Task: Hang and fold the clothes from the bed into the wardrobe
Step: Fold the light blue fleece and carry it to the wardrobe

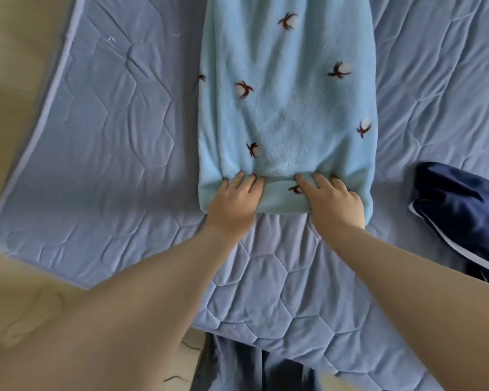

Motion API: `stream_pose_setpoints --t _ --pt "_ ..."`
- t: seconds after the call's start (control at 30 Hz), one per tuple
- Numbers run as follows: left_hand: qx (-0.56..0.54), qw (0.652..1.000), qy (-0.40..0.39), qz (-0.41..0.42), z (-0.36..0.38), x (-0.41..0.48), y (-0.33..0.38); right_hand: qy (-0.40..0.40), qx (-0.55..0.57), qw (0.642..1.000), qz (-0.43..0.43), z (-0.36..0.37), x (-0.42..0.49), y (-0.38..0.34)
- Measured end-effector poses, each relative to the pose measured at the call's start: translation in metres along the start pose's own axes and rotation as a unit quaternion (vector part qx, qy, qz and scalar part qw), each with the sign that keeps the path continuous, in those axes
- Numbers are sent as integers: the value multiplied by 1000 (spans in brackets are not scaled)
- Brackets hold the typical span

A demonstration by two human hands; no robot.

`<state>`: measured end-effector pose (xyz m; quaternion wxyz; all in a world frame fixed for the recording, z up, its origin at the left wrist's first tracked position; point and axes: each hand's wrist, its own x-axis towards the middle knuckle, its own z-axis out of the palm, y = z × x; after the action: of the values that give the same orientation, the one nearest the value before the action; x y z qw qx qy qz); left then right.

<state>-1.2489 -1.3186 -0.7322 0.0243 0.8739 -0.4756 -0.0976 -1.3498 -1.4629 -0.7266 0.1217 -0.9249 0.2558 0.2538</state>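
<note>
Light blue fleece garment (288,108) lies flat on the quilted bed cover (110,136), stretching away from the hands, near hem turned over, likely to start rolling or folding. Left hand (232,204) and right hand (333,201) press that fold, fingers curled over it, clamped on fleece. Navy garment (463,210) waits beyond right hand.

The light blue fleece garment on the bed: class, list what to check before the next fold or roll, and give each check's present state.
1. Both hands on the near hem: left hand, right hand: ok.
2. First turn of the light blue fleece garment started at the hem: ok.
3. Side edges roughly straight: ok.
4. Far end flat: cannot tell, out of frame.
5. Navy garment lies apart: ok.
6. Quilted bed cover smooth: not ok, creased.
</note>
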Motion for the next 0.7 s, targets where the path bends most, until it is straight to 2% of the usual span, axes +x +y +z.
stream_pose_setpoints --t 0.17,0.3,0.43,0.6,0.7 --pt "-30 992 -116 -50 -19 -6 5 -19 41 999 -7 -27 -16 -7" --pt "-36 968 -242 -65 -47 -28 12 -104 29 994 -17 -38 -55 -9" --pt "-88 915 -392 -37 -78 -79 34 -227 25 973 -30 -35 -122 -13" --pt "-152 824 -542 -57 -106 -140 61 -363 36 930 -44 -25 -204 -15" --pt "-139 784 -603 -52 -113 -160 73 -420 61 904 -44 -20 -233 -17"
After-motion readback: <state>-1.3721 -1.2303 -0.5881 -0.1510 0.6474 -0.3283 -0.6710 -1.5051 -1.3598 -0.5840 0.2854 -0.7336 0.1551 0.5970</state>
